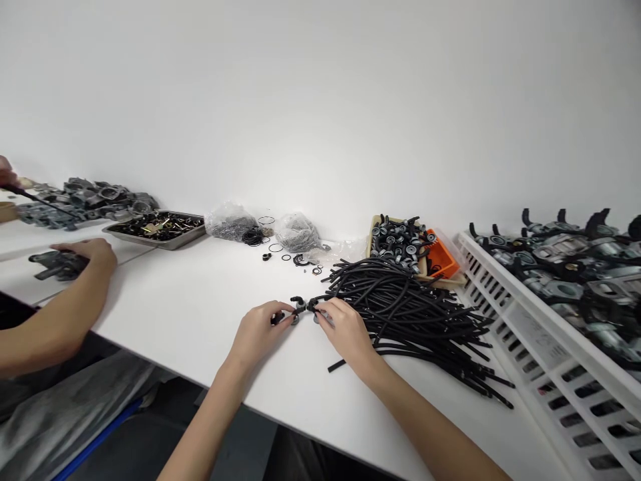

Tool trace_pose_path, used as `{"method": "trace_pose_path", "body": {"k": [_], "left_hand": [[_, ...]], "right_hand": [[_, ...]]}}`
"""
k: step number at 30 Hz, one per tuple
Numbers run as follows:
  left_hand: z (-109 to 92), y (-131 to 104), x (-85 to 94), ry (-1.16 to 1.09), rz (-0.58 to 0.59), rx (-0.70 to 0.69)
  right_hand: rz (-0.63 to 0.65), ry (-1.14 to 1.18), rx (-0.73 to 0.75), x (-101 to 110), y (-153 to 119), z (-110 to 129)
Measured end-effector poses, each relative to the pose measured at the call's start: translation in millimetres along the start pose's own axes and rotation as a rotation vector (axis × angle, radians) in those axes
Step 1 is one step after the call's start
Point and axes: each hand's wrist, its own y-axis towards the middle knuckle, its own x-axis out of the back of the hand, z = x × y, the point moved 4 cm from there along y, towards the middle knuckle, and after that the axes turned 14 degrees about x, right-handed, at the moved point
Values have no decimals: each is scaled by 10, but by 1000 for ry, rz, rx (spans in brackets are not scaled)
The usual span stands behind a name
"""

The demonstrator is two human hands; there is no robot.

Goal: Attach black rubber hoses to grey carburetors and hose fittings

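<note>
Over the white table, my left hand [260,332] is closed, thumb and fingers pinching a small black part with grey round pieces [296,310]. My right hand [346,329] faces it, its fingertips closed on a small black elbow-shaped fitting [312,304] with a grey round base. The two parts are very close together; whether they touch I cannot tell. My fingers hide much of both. Just right of my right hand lies a heap of black rubber hoses [400,300].
A tray of black-and-grey fittings [398,242] and an orange bin [441,259] stand behind the hoses. At right is a white crate [531,327] of metal parts. Bags [298,232] and rings lie at the back. A co-worker's hand [93,252] holds a metal housing near a metal tray [187,238].
</note>
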Motion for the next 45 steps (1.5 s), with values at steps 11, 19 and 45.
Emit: {"method": "trace_pose_path", "body": {"k": [11, 19, 45], "left_hand": [[0, 8, -16, 16, -5, 5], [-27, -62, 118, -362, -162, -68], [-256, 118, 2, -549, -200, -165]], "right_hand": [[-4, -16, 18, -6, 6, -8], [-134, -2, 50, 101, 12, 38], [-161, -3, 60, 141, -31, 58]]}}
